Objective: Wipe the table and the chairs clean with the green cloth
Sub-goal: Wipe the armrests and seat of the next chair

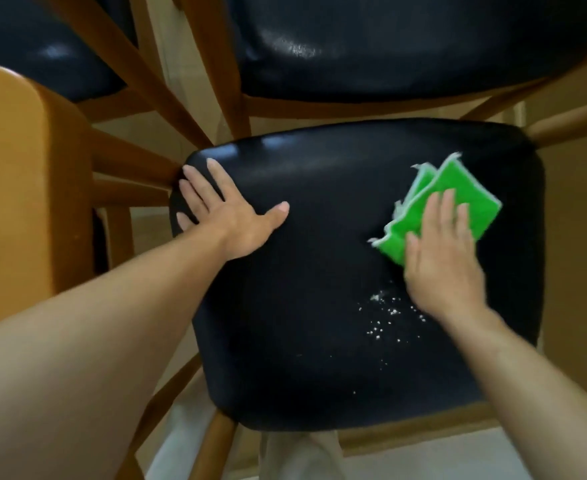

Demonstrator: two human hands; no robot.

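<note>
A wooden chair with a black padded seat (319,341) fills the middle of the view. My left hand (229,216) rests flat on the seat's left edge, fingers spread. On the right side of the seat lies the folded green cloth (451,188) with white edging. My right hand (444,258) presses flat on it, fingers straight. White crumbs (385,313) are scattered on the seat just below and left of my right hand.
A second chair with a black seat (406,43) stands behind this one, and a third black seat (25,46) shows at the upper left. A light wooden chair back (11,188) rises at the left. Pale floor (423,455) lies below.
</note>
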